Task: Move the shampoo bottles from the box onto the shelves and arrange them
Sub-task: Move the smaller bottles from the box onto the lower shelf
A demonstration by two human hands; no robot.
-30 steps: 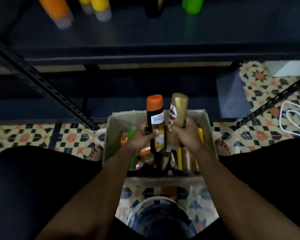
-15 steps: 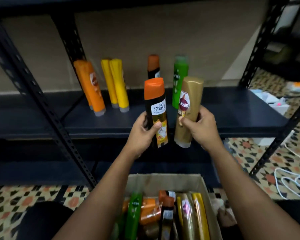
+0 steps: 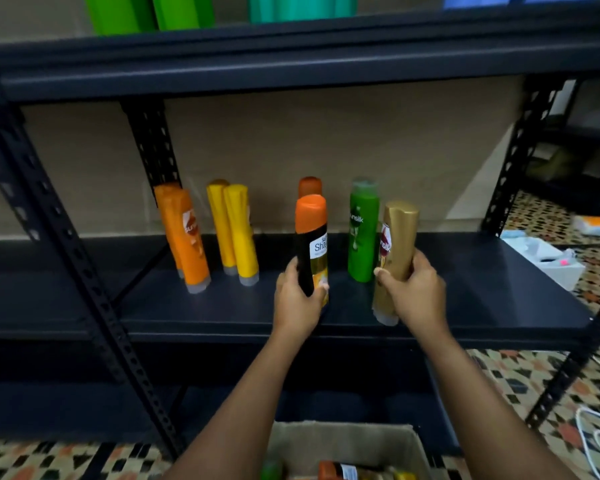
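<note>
My left hand (image 3: 298, 299) grips a black bottle with an orange cap (image 3: 311, 242), upright over the dark shelf (image 3: 465, 292). A gold bottle (image 3: 397, 251) is held by my right hand (image 3: 414, 292), its base at the shelf's front part. Behind them stand a green bottle (image 3: 362, 233) and another orange-capped bottle (image 3: 309, 187). Further left on the shelf stand orange bottles (image 3: 187, 240) and yellow bottles (image 3: 234, 233). The cardboard box (image 3: 340, 441) sits below at the bottom edge, with bottles inside.
An upper shelf (image 3: 291, 60) carries green, teal and blue items. Perforated black uprights (image 3: 59, 237) frame the rack on both sides. A patterned tile floor (image 3: 589, 382) with a white cable (image 3: 596, 438) lies to the right, near a white container (image 3: 548, 261).
Both hands lifted the two bottles out of the box and carried them up and forward onto the shelf. The view tilted up from the box to the rack.
</note>
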